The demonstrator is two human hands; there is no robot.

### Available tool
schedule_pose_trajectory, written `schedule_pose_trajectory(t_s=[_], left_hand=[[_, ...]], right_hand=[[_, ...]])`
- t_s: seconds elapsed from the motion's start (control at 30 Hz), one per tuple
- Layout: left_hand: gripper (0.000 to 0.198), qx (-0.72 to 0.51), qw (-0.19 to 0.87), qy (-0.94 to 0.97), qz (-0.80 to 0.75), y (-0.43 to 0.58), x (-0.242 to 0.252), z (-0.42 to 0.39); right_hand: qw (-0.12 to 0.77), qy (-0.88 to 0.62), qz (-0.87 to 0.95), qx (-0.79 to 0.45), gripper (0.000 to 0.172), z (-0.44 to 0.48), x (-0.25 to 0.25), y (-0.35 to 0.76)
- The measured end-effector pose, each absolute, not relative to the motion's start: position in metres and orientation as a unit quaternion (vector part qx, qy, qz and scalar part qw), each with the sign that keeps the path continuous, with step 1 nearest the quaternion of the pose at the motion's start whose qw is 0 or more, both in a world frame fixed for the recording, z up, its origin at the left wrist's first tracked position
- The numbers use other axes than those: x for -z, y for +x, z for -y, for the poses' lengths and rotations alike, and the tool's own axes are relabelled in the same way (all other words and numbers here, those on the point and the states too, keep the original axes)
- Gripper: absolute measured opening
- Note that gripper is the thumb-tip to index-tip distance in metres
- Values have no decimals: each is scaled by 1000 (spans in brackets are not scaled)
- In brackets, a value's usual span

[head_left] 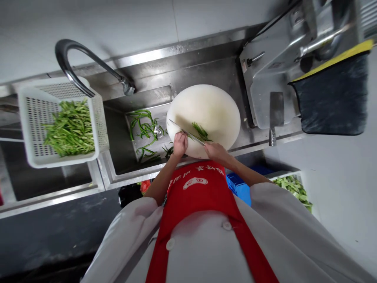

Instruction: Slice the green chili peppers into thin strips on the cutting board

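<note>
A round white cutting board lies over the right part of the sink. My right hand is closed round the handle of a knife, whose blade slants up and left across the board's near edge. Against the left side of the blade is my left hand, fingers curled together; what they hold, if anything, is hidden. Cut green peppers lie in a small pile just beyond the blade. Long whole green peppers are scattered on the sink bottom, left of the board.
Left, a white basket holds sliced green peppers. A curved faucet arches behind it. A cleaver rests at right, near a metal machine and a dark cloth. Below stand a blue crate and leafy greens.
</note>
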State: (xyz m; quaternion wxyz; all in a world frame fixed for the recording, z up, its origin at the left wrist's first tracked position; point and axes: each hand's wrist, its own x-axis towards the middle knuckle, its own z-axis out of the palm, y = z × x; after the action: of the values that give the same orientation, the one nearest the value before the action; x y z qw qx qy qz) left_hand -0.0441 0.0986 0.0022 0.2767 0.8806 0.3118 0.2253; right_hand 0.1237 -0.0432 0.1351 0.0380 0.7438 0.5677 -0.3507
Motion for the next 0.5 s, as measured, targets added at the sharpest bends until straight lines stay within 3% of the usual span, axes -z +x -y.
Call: schedule_pose_trajectory(t_s=[0.5], left_hand=[[28, -235, 249, 888, -308, -58, 4, -119]], right_hand=[[19, 740, -568, 361, 37, 43, -132, 124]])
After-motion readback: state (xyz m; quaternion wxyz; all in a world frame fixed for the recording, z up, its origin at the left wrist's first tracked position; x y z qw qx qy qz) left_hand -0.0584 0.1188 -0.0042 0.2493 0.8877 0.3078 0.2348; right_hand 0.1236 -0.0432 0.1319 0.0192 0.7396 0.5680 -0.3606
